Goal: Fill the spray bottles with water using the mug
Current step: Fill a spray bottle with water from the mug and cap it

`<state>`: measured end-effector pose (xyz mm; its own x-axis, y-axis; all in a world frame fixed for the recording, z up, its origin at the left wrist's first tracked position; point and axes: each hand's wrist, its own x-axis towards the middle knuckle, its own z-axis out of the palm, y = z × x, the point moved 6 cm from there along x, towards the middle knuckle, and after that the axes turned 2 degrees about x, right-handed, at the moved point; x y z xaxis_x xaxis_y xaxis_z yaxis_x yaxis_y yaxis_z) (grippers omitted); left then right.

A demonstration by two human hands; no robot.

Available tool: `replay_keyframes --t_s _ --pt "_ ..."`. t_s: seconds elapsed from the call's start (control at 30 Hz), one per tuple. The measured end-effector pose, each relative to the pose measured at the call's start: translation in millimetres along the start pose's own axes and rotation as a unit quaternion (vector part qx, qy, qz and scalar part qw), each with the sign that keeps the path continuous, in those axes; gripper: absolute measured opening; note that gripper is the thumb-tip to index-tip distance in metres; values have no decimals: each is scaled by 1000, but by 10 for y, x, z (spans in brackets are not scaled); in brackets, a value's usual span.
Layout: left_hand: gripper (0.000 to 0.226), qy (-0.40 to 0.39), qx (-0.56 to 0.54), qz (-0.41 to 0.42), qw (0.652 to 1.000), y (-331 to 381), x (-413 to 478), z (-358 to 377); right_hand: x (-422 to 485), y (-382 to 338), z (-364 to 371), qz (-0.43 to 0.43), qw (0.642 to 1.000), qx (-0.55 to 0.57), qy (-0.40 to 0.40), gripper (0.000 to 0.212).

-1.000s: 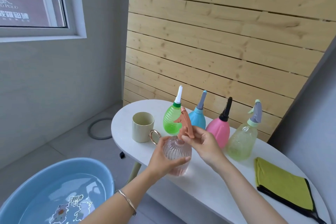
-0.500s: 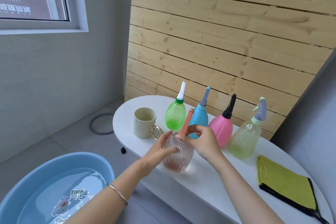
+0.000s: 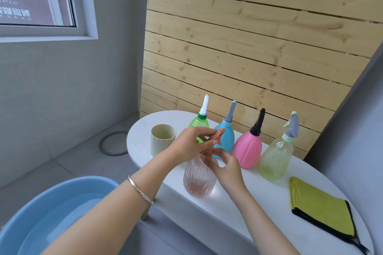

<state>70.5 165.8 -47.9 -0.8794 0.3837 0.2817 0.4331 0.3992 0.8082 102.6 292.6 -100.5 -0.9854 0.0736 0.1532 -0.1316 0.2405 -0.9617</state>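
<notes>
A clear pinkish ribbed spray bottle (image 3: 199, 181) stands near the front edge of the white table (image 3: 248, 203). My left hand (image 3: 191, 145) pinches its salmon spray head (image 3: 218, 137) from above. My right hand (image 3: 227, 164) curls around the bottle's neck just below. The beige mug (image 3: 162, 138) stands behind and to the left, partly hidden by my left hand. Behind in a row stand a green bottle (image 3: 199, 123), a blue bottle (image 3: 227, 133), a pink bottle (image 3: 247, 150) and a pale yellow-green bottle (image 3: 275, 158), all with spray heads on.
A blue basin (image 3: 68, 190) holding water sits on the floor at lower left. A folded yellow-green cloth (image 3: 319, 207) lies on the table's right end. A wooden slat wall backs the table, and a dark ring (image 3: 113, 144) lies on the floor.
My left hand has left the bottle's body and risen to the spray head. My right hand has dropped from the head to the neck. The head has turned and tilted.
</notes>
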Motion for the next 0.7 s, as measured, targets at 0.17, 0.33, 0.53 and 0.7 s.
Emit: replay_keyframes --t_s 0.17,0.33,0.53,0.7 --pt "23 -27 -79 11 996 103 -98 26 -11 22 -314 2 999 15 48 40" --pt "30 -24 -20 28 999 122 -94 3 74 -130 -352 -19 1000 -19 -12 31" --pt "33 105 -45 -59 992 -251 -158 -108 -38 -205 -421 -62 997 -17 45 17" --pt "38 137 -114 -98 979 -320 -274 -50 -92 -302 -387 -82 996 -5 43 31"
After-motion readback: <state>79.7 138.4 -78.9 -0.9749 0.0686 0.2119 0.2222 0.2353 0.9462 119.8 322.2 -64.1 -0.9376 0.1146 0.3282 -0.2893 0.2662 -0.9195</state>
